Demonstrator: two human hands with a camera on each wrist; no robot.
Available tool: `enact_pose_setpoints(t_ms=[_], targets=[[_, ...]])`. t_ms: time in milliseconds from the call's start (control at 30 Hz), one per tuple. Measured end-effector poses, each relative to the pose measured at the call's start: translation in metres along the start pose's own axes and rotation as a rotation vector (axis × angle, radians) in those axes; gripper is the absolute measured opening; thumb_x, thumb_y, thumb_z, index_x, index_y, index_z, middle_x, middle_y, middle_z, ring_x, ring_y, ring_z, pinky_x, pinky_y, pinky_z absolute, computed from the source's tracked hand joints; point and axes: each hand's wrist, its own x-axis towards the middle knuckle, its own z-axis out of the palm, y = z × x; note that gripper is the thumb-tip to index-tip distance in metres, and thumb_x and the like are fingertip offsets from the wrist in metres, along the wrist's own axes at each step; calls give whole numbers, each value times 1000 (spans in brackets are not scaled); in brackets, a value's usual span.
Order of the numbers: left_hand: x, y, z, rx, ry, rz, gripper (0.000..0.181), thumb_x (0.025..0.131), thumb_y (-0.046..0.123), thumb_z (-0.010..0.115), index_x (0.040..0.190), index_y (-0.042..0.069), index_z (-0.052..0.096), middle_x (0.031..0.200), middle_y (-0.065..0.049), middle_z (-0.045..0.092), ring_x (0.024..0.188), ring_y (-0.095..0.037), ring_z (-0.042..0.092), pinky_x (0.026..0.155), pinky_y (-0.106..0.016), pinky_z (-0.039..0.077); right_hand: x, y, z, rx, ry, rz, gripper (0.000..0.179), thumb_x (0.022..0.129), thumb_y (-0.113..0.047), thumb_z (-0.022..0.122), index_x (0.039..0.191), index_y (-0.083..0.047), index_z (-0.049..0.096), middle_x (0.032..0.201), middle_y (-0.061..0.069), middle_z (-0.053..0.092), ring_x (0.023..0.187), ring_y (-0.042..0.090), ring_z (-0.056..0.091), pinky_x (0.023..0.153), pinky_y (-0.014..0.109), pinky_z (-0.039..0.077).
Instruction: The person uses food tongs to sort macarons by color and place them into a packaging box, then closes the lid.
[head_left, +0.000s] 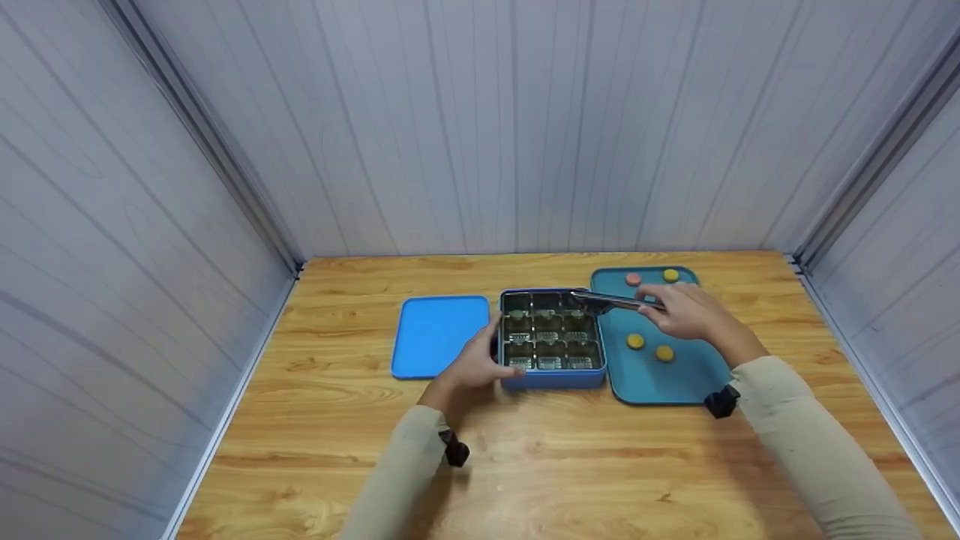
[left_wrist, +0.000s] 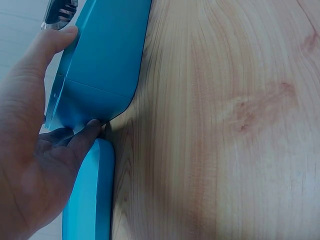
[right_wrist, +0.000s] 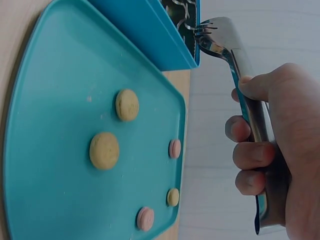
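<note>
A blue box (head_left: 553,380) with a divided insert (head_left: 550,336) of several compartments stands mid-table. My left hand (head_left: 478,360) grips its left side, the thumb on the rim near the front corner and the fingers against the side wall. In my right hand (head_left: 681,310) are metal tongs (right_wrist: 260,125), held along their length between thumb and fingers. The fork-like tips reach over the box's back right compartment; whether anything is between them I cannot tell. Below that hand lies a teal tray (right_wrist: 55,95) bearing several yellow macarons (right_wrist: 104,151) and pink macarons (right_wrist: 145,218).
Left of the box a flat blue lid (head_left: 437,335) rests on the wooden table (head_left: 525,465). The tray sits close against the box's right side. Pale panel walls (head_left: 480,135) enclose the table at the back and both sides.
</note>
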Motion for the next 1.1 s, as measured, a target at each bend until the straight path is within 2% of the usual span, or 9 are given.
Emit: enact_pose_setpoints(t_ms=[33,200,300,367,600,767,800,967,1100], targets=[[0,0,0,-1,1,2,137,84,43,100,183,12,11,184,-26,32,165,-38,44,137,-53,39,1,-1,0,-2,-1,-2,30,115,-24,65,135,-5,73,70,2,62,54,12,43,56,32,36],[-12,31,-5,-42,-15,-48,131,87,33,97,182,7,11,183,-30,29,167,-47,38,139,-63,31,6,-10,2,-25,-9,4,31,115,-26,65,136,-6,74,71,3,65,54,13,44,56,32,36],[-16,36,-6,-50,-12,-63,129,88,29,96,182,7,11,184,-31,28,168,-49,35,140,-65,29,9,-17,4,-42,-9,-6,28,115,-28,65,134,-10,74,70,2,63,54,13,43,55,31,34],[-16,31,-6,-1,-5,-57,127,90,39,95,183,10,13,184,-30,28,170,-49,33,138,-65,33,11,-22,5,-49,-4,-22,26,115,-29,65,132,-11,74,69,2,63,53,13,42,53,31,32],[-17,29,-5,16,-19,-41,125,91,42,93,182,10,14,185,-31,25,173,-50,27,138,-67,32,20,-40,10,-51,-7,-76,24,115,-28,65,130,-11,74,78,5,69,54,13,45,53,30,32],[-15,28,-5,-9,-6,-46,124,91,36,95,182,10,15,184,-29,29,168,-47,37,137,-62,36,27,-52,15,-48,-34,-88,28,115,-27,65,136,-10,73,79,7,71,54,14,49,53,30,34],[-16,32,-5,-27,-7,-60,126,90,30,96,183,10,14,184,-28,29,168,-47,38,138,-63,34,28,-54,16,-49,-37,-90,29,116,-27,65,138,-10,73,77,7,70,52,13,48,52,29,33],[-17,35,-4,-47,8,-71,126,89,24,97,182,9,14,181,-27,36,161,-44,48,138,-60,36,34,-65,20,-47,-47,-93,31,116,-29,63,140,-12,73,60,2,54,47,12,35,48,28,26],[-16,35,-4,-61,10,-69,127,88,22,97,182,8,14,180,-26,40,156,-42,54,136,-58,39,40,-72,23,-51,-49,-116,29,116,-28,64,138,-12,73,60,0,50,48,12,33,49,28,25]])
